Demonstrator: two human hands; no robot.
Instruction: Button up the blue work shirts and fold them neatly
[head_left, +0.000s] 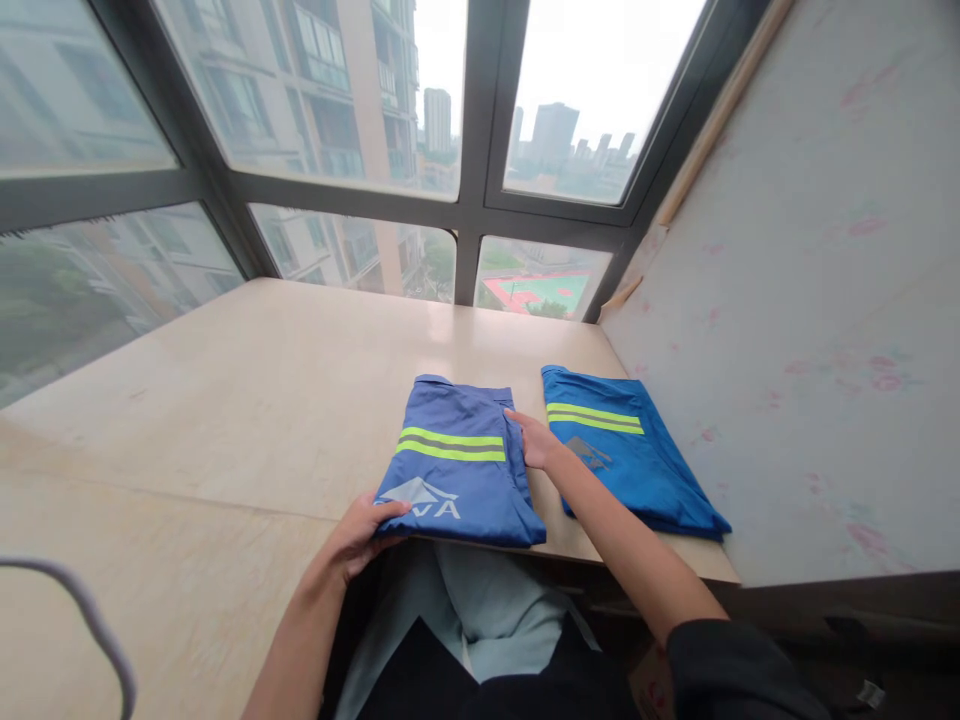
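A folded purplish-blue garment lies in front of me at the edge of the sill, with a yellow-green and grey reflective stripe and a pale printed logo. My left hand grips its near left corner, thumb on top near the logo and fingers underneath. My right hand holds its right edge, thumb over the top surface; the other fingers are mostly hidden. To the right lies a second folded garment, brighter blue, with a similar stripe and a dark grey logo. Neither hand touches it.
The pale sill spreads to the left and back under dark-framed windows. A flowered wall bounds the right side. A grey cable curves at the lower left. My legs are below the sill's front edge.
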